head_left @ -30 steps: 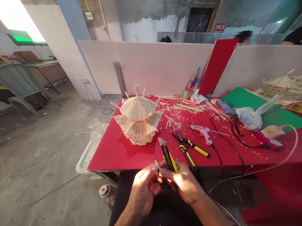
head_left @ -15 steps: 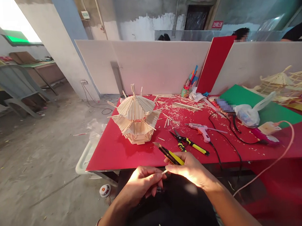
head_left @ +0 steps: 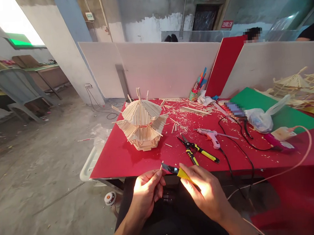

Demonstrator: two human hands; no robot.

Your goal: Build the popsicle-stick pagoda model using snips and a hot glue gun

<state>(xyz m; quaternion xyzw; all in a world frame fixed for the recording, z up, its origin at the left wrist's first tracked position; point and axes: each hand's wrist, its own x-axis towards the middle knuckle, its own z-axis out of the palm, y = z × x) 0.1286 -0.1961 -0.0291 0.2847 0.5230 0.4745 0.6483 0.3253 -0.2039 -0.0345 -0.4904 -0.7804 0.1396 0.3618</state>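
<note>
My left fingers (head_left: 153, 180) pinch a stick (head_left: 161, 165) low, seemingly to bare its tip to the knife (head_left: 174, 170) my right fingers (head_left: 193, 169) clasp.

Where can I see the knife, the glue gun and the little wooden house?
Knife (head_left: 174, 170): head view, on the dark part between blade and yellow handle.
Glue gun (head_left: 213, 137): head view, on the pink body near the handle's top.
Wooden house (head_left: 141, 115): head view, on the upper roof's front.
</note>
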